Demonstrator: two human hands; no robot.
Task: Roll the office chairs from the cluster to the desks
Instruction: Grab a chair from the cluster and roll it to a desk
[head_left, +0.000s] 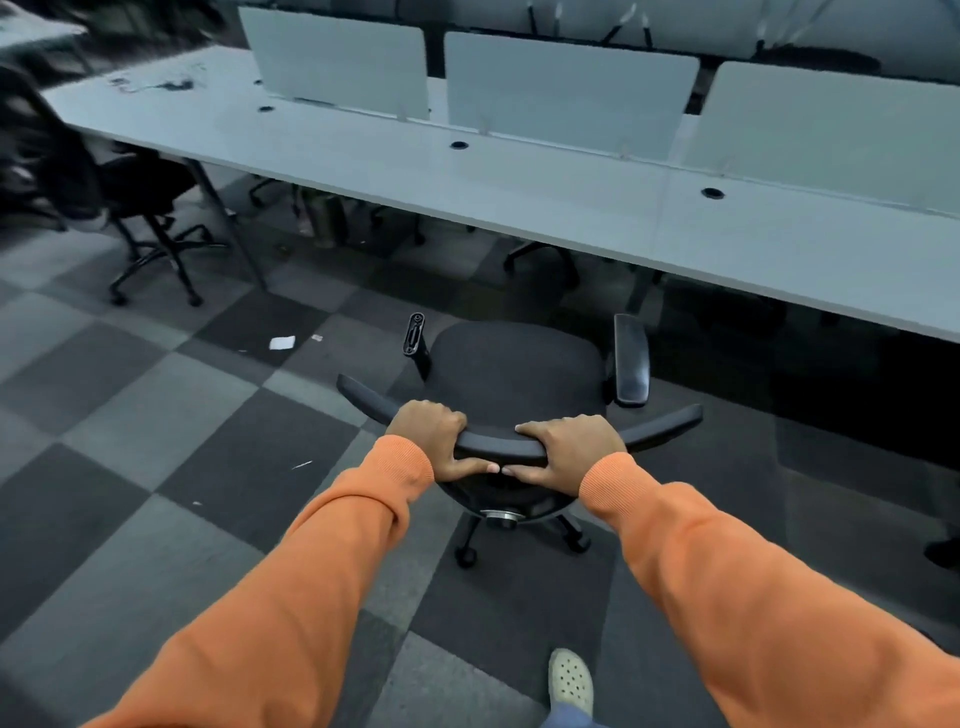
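A black office chair (511, 371) stands on the checkered carpet right in front of me, its seat facing the long white desk (571, 208). My left hand (434, 439) and my right hand (569, 452) both grip the curved top edge of its backrest, thumbs underneath and nearly touching. Its right armrest has a pad; the left one is a bare bracket. The front of the seat is a short way from the desk's edge.
Another black chair (148, 208) sits at the desk's left end. White divider panels (566, 88) line the back of the desk, and chair bases show under it. Paper scraps (282, 342) lie on the carpet at left. My shoe (570, 680) is at the bottom.
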